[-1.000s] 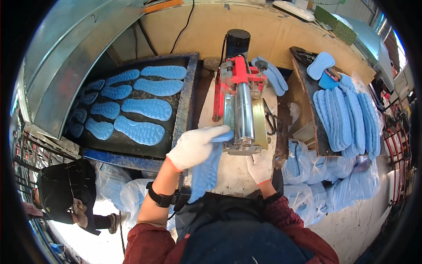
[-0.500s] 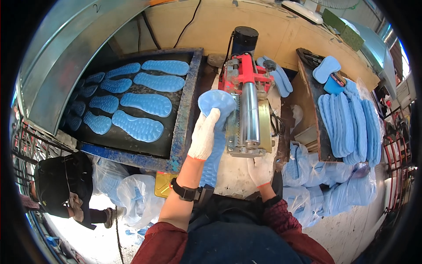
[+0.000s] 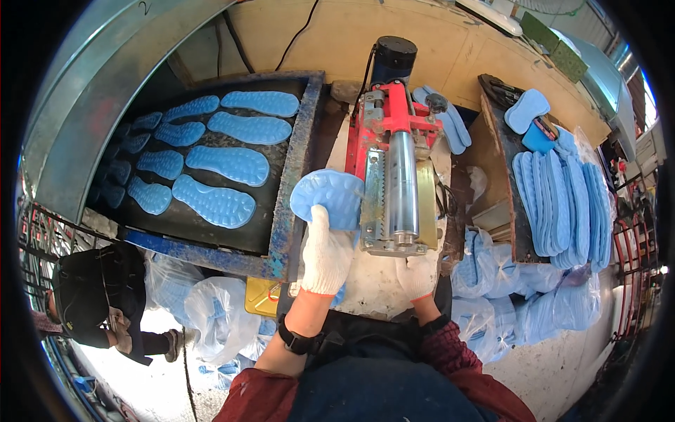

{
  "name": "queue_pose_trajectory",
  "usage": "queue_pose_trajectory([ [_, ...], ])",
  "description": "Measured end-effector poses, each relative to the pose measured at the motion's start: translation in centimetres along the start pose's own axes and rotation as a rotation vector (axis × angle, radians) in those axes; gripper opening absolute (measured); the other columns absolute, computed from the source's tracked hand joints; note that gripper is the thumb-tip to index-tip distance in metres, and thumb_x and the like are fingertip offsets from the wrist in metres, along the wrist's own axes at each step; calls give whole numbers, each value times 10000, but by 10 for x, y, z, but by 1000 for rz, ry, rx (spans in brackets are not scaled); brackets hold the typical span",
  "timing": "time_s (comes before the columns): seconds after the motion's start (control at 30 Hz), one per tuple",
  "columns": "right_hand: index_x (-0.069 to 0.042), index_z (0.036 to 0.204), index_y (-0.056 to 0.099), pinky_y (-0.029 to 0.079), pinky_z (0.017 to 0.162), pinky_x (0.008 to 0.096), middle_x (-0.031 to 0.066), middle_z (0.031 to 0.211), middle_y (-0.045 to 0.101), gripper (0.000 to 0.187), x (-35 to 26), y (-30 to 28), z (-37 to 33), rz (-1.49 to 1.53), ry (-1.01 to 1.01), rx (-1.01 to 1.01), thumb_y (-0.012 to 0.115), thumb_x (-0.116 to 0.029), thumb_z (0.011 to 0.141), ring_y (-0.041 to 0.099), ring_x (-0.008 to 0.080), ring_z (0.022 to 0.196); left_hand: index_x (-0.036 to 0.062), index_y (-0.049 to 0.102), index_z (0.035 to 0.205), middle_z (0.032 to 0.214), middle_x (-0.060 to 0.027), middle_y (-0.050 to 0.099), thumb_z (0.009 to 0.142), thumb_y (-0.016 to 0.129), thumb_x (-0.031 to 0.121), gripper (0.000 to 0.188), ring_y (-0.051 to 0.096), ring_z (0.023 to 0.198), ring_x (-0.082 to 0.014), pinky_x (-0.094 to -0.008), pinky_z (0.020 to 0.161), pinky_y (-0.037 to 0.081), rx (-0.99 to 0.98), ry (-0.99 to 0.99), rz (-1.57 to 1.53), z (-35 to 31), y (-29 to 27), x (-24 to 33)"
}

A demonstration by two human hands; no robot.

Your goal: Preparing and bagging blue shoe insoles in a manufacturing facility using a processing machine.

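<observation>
My left hand [image 3: 326, 257], in a white knit glove, grips a bumpy blue insole [image 3: 325, 197], thumb lying on its upper face. The insole's right edge reaches the left side of a red roller machine [image 3: 397, 105] with a polished metal roller [image 3: 402, 186] and a toothed strip [image 3: 375, 190]. Below that hand, a bit of blue material shows beside the wrist. My right hand [image 3: 418, 276], also gloved, is at the machine's front end; the machine's edge hides its fingers.
On the left, a blue-rimmed tray [image 3: 283, 211] bears rows of blue insoles [image 3: 214, 202]. Stacked insoles [image 3: 545, 204] lie on a side board at right. Clear bags of insoles [image 3: 221, 309] stand on both sides below. Another person [image 3: 98, 295] is at lower left.
My left hand has moved down and slightly left with the insole, which now lies broader and flatter beside the machine. My right hand stays at the machine's front.
</observation>
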State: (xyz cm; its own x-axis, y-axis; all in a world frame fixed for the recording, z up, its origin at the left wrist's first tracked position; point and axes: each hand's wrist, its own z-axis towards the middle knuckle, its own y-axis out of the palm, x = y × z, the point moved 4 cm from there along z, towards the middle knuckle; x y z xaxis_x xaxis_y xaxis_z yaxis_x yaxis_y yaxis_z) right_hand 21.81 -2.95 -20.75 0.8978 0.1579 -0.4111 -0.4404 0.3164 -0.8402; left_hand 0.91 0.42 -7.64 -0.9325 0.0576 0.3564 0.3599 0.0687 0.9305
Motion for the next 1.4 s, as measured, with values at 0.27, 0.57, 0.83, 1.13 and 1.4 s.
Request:
queue_pose_trajectory([
  [0.27,25,722,625,511,643,474,230,711,625,337,-4,-5,0,-3,-10,60,607,-292,835,629,391,679,17,390,1413,1421,-146,473,1020,434,468,600,453,1301,-306,-453,1125,336,3,211,15,23,22,35],
  [0.57,17,721,634,512,662,474,238,742,632,334,-1,0,1,93,53,20,614,-295,839,639,391,716,33,343,1438,1371,-130,491,1016,451,428,588,511,1233,-286,-433,1047,409,-20,230,467,55,26,13],
  [0.83,20,725,631,515,651,483,238,725,630,344,1,0,2,-33,51,4,603,-300,846,636,399,690,94,391,1455,1394,-119,474,977,510,492,633,474,1259,-251,-446,1058,365,129,224,915,24,23,15],
  [1.13,12,768,617,507,678,487,235,767,628,282,4,5,0,104,192,-104,613,-257,855,628,404,741,-8,569,1235,1104,-65,638,1021,489,320,400,577,971,-145,-293,932,429,265,236,1087,14,15,30],
  [1.4,15,837,611,491,741,449,227,885,633,254,9,-1,1,319,244,-118,585,-229,901,624,386,844,26,557,1276,1187,-73,629,1014,514,325,399,606,1098,-218,-401,965,477,237,124,293,-6,-18,53],
])
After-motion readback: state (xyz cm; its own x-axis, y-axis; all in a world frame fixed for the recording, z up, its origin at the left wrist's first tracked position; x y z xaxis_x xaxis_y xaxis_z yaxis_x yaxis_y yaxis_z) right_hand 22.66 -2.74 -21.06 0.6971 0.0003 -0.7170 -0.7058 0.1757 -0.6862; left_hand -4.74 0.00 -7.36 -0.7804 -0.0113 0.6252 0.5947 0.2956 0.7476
